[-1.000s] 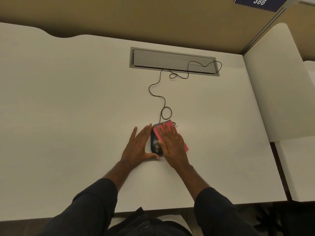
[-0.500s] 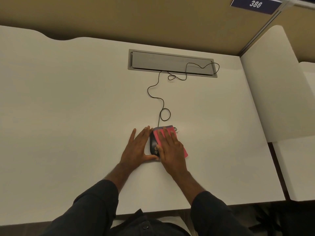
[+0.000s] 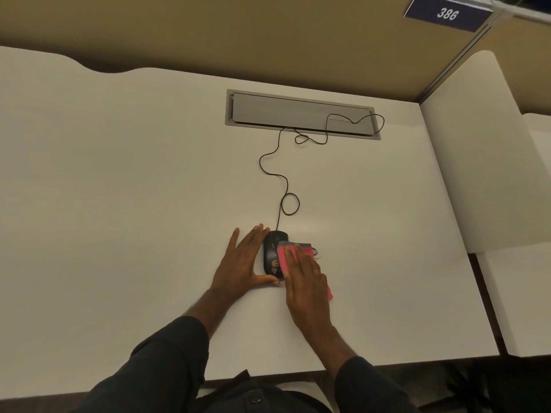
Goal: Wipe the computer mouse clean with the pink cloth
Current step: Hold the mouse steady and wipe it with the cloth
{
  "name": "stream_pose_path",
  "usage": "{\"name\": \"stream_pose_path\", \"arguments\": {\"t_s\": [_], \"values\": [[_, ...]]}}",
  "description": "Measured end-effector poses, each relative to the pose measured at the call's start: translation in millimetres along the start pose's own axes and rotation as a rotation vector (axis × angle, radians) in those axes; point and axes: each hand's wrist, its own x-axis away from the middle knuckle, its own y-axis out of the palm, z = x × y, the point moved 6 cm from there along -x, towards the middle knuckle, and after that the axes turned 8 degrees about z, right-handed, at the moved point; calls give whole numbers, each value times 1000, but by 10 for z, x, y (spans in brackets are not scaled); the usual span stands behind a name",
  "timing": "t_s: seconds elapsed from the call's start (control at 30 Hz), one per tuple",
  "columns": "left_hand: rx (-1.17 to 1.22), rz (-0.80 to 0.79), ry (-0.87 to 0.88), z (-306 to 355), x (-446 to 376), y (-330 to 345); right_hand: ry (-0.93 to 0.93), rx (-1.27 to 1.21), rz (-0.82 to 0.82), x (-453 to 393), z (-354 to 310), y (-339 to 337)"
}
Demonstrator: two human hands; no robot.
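Note:
A black wired computer mouse (image 3: pixel 270 251) lies on the white desk (image 3: pixel 119 204) near its front edge. My left hand (image 3: pixel 243 263) lies flat against the mouse's left side, fingers straight, thumb stretched along its near end. My right hand (image 3: pixel 304 278) presses the folded pink cloth (image 3: pixel 305 251) with straight fingers onto the right half of the mouse. The cloth's far edge and a corner by my wrist stick out from under the hand. The mouse's left half and front end show.
The mouse's thin black cable (image 3: pixel 278 180) loops back over the desk to a grey cable hatch (image 3: pixel 268 110) at the rear. A white side panel (image 3: pixel 477 159) bounds the desk on the right. A tan partition with a number plate (image 3: pixel 447 13) stands behind.
My right hand has slid the pink cloth back toward me and to the right, uncovering the mouse's front end. My left hand has stayed against the mouse.

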Motion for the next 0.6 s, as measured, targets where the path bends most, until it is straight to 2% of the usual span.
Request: {"name": "stream_pose_path", "arguments": {"t_s": [0.23,0.37,0.5,0.6], "values": [[-21,28,21,-26,-4,14,27,151,-136,-580,-44,-43],[-36,22,12,-30,-4,22,16,159,-163,-555,-83,-32],[-7,17,6,4,2,-3,59,25,-108,-276,-140,-56],[24,23,-10,13,7,-29,52,29,-21,-35,-156,-74]]}}
